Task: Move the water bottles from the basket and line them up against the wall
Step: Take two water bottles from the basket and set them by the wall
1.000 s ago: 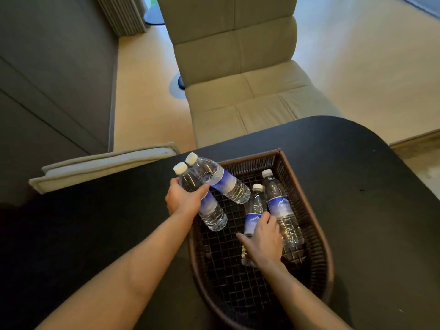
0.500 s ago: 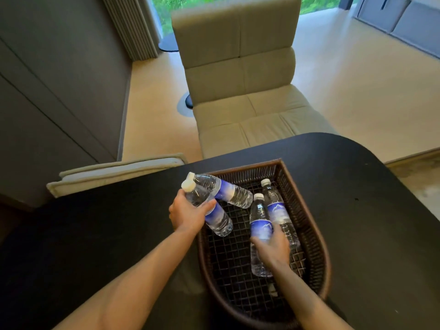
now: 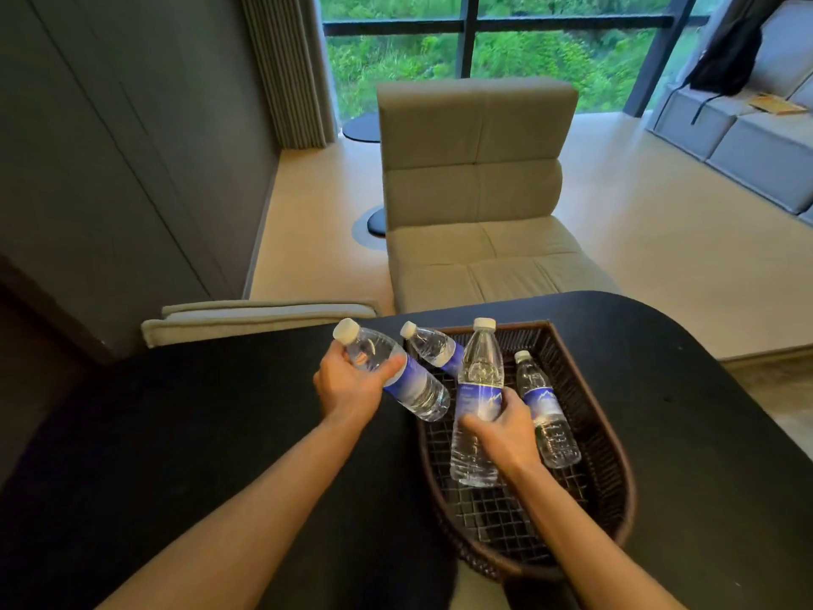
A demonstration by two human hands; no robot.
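Since the earlier frame both bottles have risen: the left hand [image 3: 352, 385] is clamped around a tilted bottle [image 3: 396, 376] over the basket [image 3: 611, 477] rim at frame centre, and the right hand [image 3: 506, 427] grips an upright bottle [image 3: 479, 389] at its label. Two more bottles [image 3: 545, 411] lie inside. They look full, so fairly heavy and slick; mid-body holds suit them.
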